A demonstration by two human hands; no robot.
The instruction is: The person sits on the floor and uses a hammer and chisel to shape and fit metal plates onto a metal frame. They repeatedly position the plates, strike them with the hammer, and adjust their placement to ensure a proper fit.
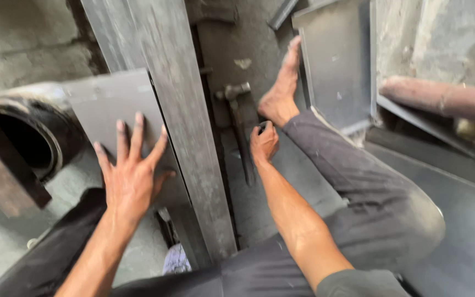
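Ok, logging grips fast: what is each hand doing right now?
Left hand: open, fingers spread flat on the grey metal sheet.
Right hand: closed beside the hammer; contents cannot be told.

Dim daylight, soft shadows, blurred edges

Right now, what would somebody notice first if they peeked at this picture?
Probably the left hand, fingers spread flat on a grey metal sheet beside a long steel bar running up the middle. Right of it, the right hand sits closed near a hammer and a bare foot.
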